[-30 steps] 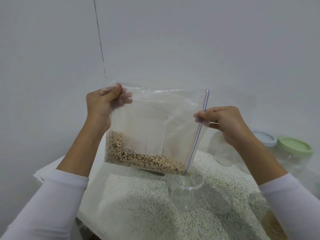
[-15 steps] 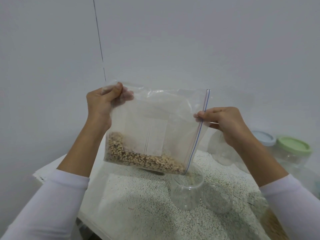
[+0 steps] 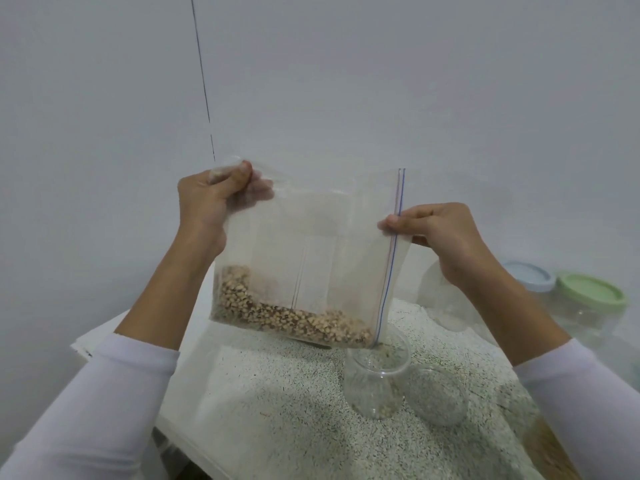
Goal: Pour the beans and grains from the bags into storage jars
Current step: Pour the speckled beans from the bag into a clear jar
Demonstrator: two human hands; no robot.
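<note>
Clear plastic makes up the one zip bag (image 3: 311, 258) held up over the speckled table (image 3: 277, 410), turned so that its zip strip (image 3: 391, 258) runs down the right side. One layer of pale beans (image 3: 287, 317) is gathered along the bag's lower edge and up its left corner. Two hands are seen: the left hand (image 3: 207, 206) is clenched round the bag's upper left corner, and the right hand (image 3: 440, 230) pinches the zip strip between thumb and fingers. Two open clear jars are counted below: one jar (image 3: 375, 382) stands under the bag's lowest corner with a few beans in its bottom, and a second jar (image 3: 438, 396) is set just beside it to the right. Two lidded jars are seen well apart at the right edge, one with a blue lid (image 3: 528, 275) and one with a green lid (image 3: 592, 289). A crumpled clear bag (image 3: 440, 299) lies behind the right wrist.

Against the picture half a second ago, the bag is tipped a little more toward the zip corner, and the beans are spread further along the lower edge to that corner. Both grips are unchanged.
</note>
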